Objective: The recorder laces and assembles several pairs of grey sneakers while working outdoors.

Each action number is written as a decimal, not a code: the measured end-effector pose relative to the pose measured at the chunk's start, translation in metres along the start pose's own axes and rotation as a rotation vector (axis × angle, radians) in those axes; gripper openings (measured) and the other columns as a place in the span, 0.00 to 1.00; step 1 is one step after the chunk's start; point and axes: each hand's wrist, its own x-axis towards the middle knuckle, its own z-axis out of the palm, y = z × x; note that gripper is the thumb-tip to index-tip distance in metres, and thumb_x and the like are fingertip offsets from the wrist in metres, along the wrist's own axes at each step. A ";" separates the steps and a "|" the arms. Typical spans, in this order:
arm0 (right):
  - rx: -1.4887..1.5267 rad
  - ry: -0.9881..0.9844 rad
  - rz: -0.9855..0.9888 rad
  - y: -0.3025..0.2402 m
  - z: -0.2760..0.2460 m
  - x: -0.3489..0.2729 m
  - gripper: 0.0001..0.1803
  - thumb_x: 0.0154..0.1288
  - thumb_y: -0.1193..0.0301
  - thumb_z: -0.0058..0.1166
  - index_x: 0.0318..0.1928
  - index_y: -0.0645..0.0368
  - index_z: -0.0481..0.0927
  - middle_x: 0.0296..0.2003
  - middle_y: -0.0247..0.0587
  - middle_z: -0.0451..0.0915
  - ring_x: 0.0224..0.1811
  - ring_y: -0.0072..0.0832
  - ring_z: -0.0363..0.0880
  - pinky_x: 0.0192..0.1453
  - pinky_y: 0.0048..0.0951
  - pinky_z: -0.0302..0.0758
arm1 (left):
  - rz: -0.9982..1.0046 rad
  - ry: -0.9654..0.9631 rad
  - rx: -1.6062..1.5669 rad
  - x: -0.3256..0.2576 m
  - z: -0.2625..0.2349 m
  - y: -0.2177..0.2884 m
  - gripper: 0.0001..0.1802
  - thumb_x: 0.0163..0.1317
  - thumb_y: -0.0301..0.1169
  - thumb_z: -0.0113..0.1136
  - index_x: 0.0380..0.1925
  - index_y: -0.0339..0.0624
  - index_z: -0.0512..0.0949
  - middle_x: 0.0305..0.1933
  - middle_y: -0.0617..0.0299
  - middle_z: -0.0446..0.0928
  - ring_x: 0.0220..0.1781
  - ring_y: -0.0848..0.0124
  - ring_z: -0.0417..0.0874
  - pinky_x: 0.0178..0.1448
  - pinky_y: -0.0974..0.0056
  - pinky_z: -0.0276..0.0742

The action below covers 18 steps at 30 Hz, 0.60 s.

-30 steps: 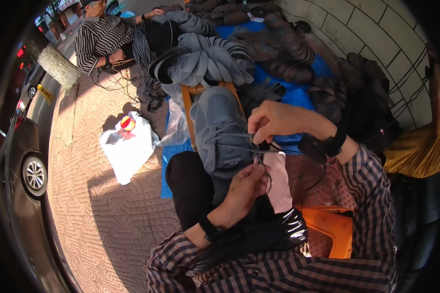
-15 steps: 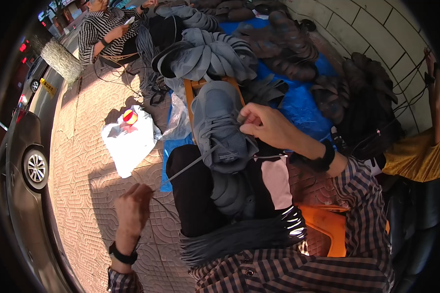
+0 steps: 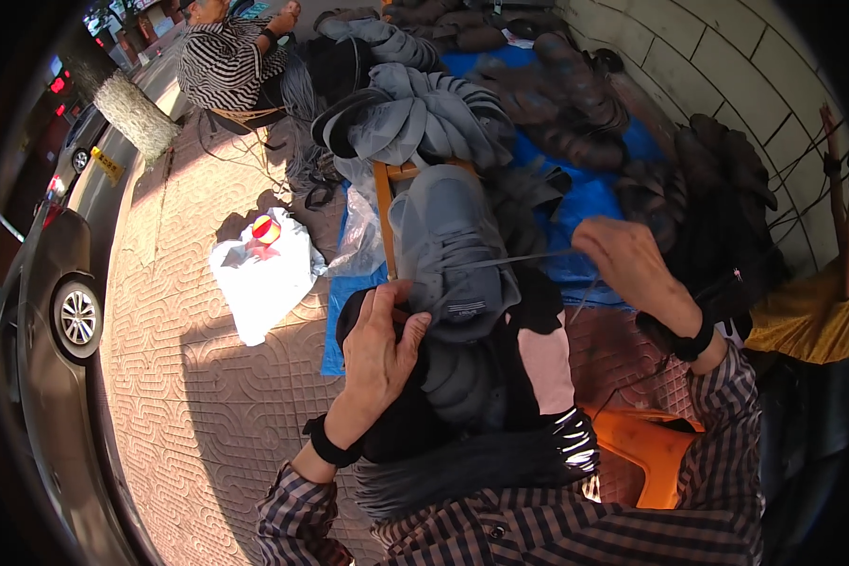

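Note:
A grey shoe upper [image 3: 455, 236] lies over my knees, toe pointing away, with rows of lacing across its front. My right hand [image 3: 629, 262] is out to the right of it, fingers closed on a thin grey shoelace [image 3: 528, 257]. That lace runs taut from the lacing to my fingertips. At the upper's near left edge is my left hand [image 3: 377, 344], thumb and fingers apart; whether the fingertips touch the upper is hard to tell. A thick bundle of grey laces [image 3: 462, 469] lies across my lap. More grey uppers [image 3: 462, 382] sit between my thighs.
Beyond the upper, a pile of grey uppers [image 3: 415, 118] rests on a wooden frame [image 3: 384, 212]. Dark uppers [image 3: 561, 94] cover a blue sheet [image 3: 575, 212]. A white bag [image 3: 264, 283] lies left; an orange stool [image 3: 641, 448] is right. Another person [image 3: 222, 61] sits far left.
My left hand has come in from the lower left to the upper's edge, no longer holding a lace out. My right hand has moved away rightward, drawing a lace taut.

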 end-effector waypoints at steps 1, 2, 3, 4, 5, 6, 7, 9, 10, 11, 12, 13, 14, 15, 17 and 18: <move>-0.002 -0.002 0.002 0.000 0.000 -0.001 0.07 0.66 0.71 0.52 0.35 0.62 0.80 0.30 0.43 0.81 0.33 0.39 0.82 0.36 0.37 0.75 | 0.028 0.029 0.012 0.002 0.002 -0.001 0.20 0.60 0.32 0.65 0.51 0.39 0.74 0.41 0.53 0.77 0.37 0.60 0.82 0.40 0.58 0.77; 0.059 0.008 -0.006 -0.001 0.001 -0.003 0.07 0.65 0.71 0.54 0.36 0.62 0.81 0.31 0.43 0.82 0.33 0.39 0.83 0.36 0.35 0.76 | 0.058 0.058 0.025 0.004 0.003 -0.001 0.19 0.61 0.32 0.65 0.50 0.39 0.75 0.41 0.53 0.77 0.37 0.61 0.82 0.40 0.58 0.77; 0.116 0.025 -0.019 -0.002 0.001 -0.001 0.07 0.64 0.71 0.55 0.37 0.62 0.81 0.31 0.43 0.83 0.34 0.39 0.83 0.37 0.34 0.76 | 0.086 0.081 0.027 0.011 0.004 0.002 0.17 0.60 0.31 0.65 0.48 0.39 0.75 0.40 0.53 0.77 0.37 0.58 0.82 0.39 0.58 0.77; 0.110 0.032 -0.024 -0.003 0.001 -0.001 0.07 0.64 0.71 0.55 0.37 0.62 0.81 0.31 0.43 0.83 0.34 0.39 0.83 0.37 0.34 0.76 | 0.094 0.088 0.025 0.014 0.006 0.005 0.17 0.60 0.31 0.65 0.48 0.39 0.75 0.40 0.53 0.77 0.37 0.58 0.82 0.39 0.58 0.77; 0.329 -0.205 0.172 -0.005 0.002 -0.002 0.08 0.63 0.70 0.56 0.38 0.62 0.83 0.32 0.43 0.83 0.34 0.40 0.83 0.38 0.33 0.77 | 0.088 0.079 0.066 0.017 0.008 0.008 0.17 0.60 0.32 0.65 0.47 0.39 0.75 0.40 0.53 0.76 0.38 0.57 0.82 0.39 0.57 0.77; 0.549 -0.437 0.359 -0.005 0.007 0.000 0.10 0.62 0.70 0.58 0.40 0.62 0.84 0.33 0.43 0.84 0.35 0.40 0.83 0.38 0.31 0.77 | 0.087 0.078 0.113 0.024 0.008 0.009 0.17 0.60 0.32 0.66 0.46 0.40 0.75 0.40 0.53 0.76 0.39 0.55 0.82 0.39 0.56 0.77; 0.547 -0.491 0.354 0.004 0.017 -0.006 0.11 0.59 0.70 0.60 0.41 0.61 0.85 0.33 0.44 0.85 0.37 0.40 0.84 0.41 0.31 0.77 | 0.107 0.057 0.233 0.024 0.011 0.012 0.18 0.58 0.34 0.67 0.46 0.41 0.74 0.41 0.52 0.74 0.40 0.52 0.82 0.40 0.54 0.78; 0.360 -0.373 0.060 0.012 0.024 -0.014 0.09 0.57 0.71 0.62 0.38 0.60 0.86 0.34 0.45 0.84 0.38 0.38 0.83 0.42 0.35 0.76 | 0.131 0.009 0.296 0.017 0.011 0.022 0.22 0.54 0.33 0.69 0.47 0.43 0.73 0.43 0.55 0.73 0.44 0.51 0.80 0.41 0.52 0.78; 0.307 -0.365 0.021 0.013 0.025 -0.015 0.09 0.56 0.72 0.63 0.38 0.59 0.86 0.36 0.45 0.84 0.38 0.38 0.83 0.42 0.36 0.76 | 0.139 -0.014 0.332 0.014 0.011 0.025 0.23 0.53 0.32 0.69 0.47 0.44 0.72 0.42 0.55 0.73 0.46 0.51 0.80 0.41 0.52 0.78; 0.310 -0.362 0.025 0.014 0.024 -0.014 0.09 0.56 0.72 0.63 0.38 0.59 0.86 0.36 0.45 0.84 0.38 0.38 0.83 0.42 0.36 0.76 | 0.143 -0.018 0.334 0.015 0.012 0.025 0.23 0.53 0.32 0.69 0.47 0.44 0.72 0.42 0.55 0.73 0.46 0.51 0.80 0.41 0.52 0.78; 0.040 -0.169 -0.018 0.009 0.022 -0.012 0.08 0.56 0.72 0.63 0.37 0.59 0.87 0.38 0.46 0.84 0.36 0.39 0.83 0.40 0.36 0.75 | 0.152 -0.001 0.351 0.010 0.011 0.025 0.22 0.51 0.31 0.69 0.46 0.44 0.73 0.42 0.56 0.73 0.46 0.53 0.79 0.42 0.53 0.77; -0.242 0.030 -0.054 0.005 0.017 -0.009 0.07 0.55 0.72 0.64 0.35 0.59 0.87 0.41 0.47 0.84 0.35 0.41 0.82 0.38 0.37 0.75 | 0.173 0.016 0.359 0.008 0.012 0.026 0.21 0.50 0.29 0.69 0.45 0.44 0.74 0.41 0.56 0.73 0.46 0.54 0.79 0.43 0.53 0.76; -0.239 0.023 -0.044 0.001 0.014 -0.005 0.07 0.55 0.72 0.64 0.35 0.59 0.87 0.41 0.47 0.84 0.35 0.41 0.82 0.38 0.37 0.75 | 0.172 0.003 0.356 0.007 0.014 0.026 0.21 0.50 0.29 0.69 0.45 0.44 0.74 0.41 0.56 0.73 0.46 0.54 0.79 0.43 0.53 0.76; 0.003 0.091 0.148 -0.004 0.015 0.005 0.07 0.58 0.71 0.64 0.37 0.59 0.86 0.41 0.47 0.84 0.33 0.38 0.83 0.36 0.34 0.76 | 0.258 0.027 0.385 0.007 0.015 0.025 0.19 0.50 0.28 0.69 0.42 0.44 0.75 0.41 0.57 0.73 0.45 0.55 0.78 0.44 0.54 0.75; 0.246 0.158 0.343 -0.014 0.017 0.022 0.07 0.61 0.71 0.63 0.38 0.59 0.86 0.42 0.47 0.84 0.31 0.35 0.83 0.35 0.31 0.76 | 0.362 0.068 0.414 0.012 0.017 0.028 0.12 0.50 0.24 0.67 0.35 0.43 0.78 0.39 0.56 0.74 0.41 0.56 0.78 0.46 0.56 0.71; 0.792 0.196 0.349 -0.021 0.019 0.029 0.09 0.63 0.69 0.63 0.41 0.59 0.85 0.40 0.46 0.84 0.30 0.31 0.82 0.34 0.28 0.77 | 0.361 0.065 0.415 0.014 0.018 0.026 0.12 0.50 0.24 0.67 0.35 0.43 0.78 0.39 0.56 0.74 0.41 0.56 0.78 0.46 0.56 0.71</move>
